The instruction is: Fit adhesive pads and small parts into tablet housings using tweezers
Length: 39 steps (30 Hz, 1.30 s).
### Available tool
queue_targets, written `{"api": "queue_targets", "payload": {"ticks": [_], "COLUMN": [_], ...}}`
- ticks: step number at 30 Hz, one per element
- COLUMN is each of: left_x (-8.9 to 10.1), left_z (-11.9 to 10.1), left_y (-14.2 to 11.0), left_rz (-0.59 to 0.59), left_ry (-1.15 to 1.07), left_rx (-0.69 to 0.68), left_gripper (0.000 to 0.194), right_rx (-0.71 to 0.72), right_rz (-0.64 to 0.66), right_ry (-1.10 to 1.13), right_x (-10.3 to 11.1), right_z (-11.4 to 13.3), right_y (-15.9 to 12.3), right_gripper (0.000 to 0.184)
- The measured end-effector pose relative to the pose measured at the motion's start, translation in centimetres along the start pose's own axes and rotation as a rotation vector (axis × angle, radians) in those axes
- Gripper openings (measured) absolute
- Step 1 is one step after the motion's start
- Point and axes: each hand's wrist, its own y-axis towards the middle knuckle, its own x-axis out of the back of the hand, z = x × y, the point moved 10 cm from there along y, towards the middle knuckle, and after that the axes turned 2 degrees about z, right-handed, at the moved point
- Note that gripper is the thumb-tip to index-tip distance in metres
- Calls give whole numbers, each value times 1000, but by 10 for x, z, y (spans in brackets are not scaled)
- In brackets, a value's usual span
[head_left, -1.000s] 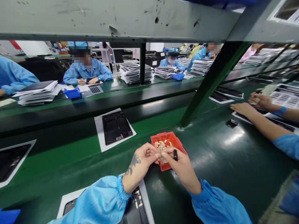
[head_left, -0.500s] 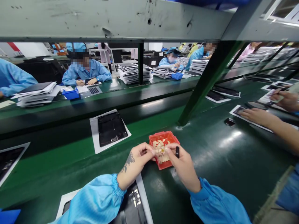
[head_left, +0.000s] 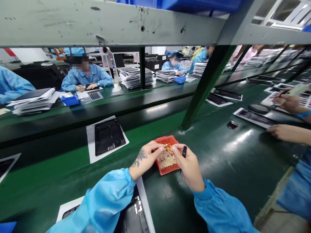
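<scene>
My left hand (head_left: 148, 158) and my right hand (head_left: 189, 167) hover over a small red plastic tray (head_left: 167, 139) on the green belt. The tray holds a heap of small tan and yellow paper-like pieces (head_left: 167, 160). My left fingertips pinch a tiny piece at the tray's far side. A short black pen-like tool (head_left: 184, 152) sticks up from my right hand, gripped between its fingers. A dark tablet panel (head_left: 136, 215) lies under my left sleeve, partly hidden.
Another dark panel on white paper (head_left: 107, 137) lies to the left on the green belt. A co-worker's hands (head_left: 289, 103) work at the right over printed sheets. A steel crossbeam (head_left: 97, 27) and green post (head_left: 209, 87) separate me from seated co-workers and tall stacks.
My view has swung, shifting the tray and my hands left and up in the picture. My left hand has moved further over the tray. The co-worker's hands have moved right.
</scene>
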Motion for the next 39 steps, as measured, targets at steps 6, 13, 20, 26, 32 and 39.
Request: {"api": "queue_targets", "payload": {"ticks": [6, 13, 20, 26, 32, 39], "left_x": [-4, 1, 15, 15, 16, 15], "left_z": [5, 11, 6, -10, -13, -10], "left_y": [-16, -20, -21, -27, -30, -35], "left_rz": [56, 14, -93, -86, -54, -14], "left_ry": [-352, -361, -225, -11, 58, 58], "left_rx": [133, 145, 30, -110, -116, -105], "left_gripper": [20, 19, 14, 14, 15, 15], "right_rx": [-15, 53, 290, 284, 244, 232], "right_rz": [78, 106, 93, 125, 193, 266], "right_ry": [78, 41, -227, -263, -211, -224], "right_x": [-11, -18, -20, -26, -30, -34], "right_z": [-3, 5, 26, 26, 26, 20], "right_y": [-2, -5, -13, -15, -13, -14], "right_gripper": [27, 21, 11, 14, 16, 17]}}
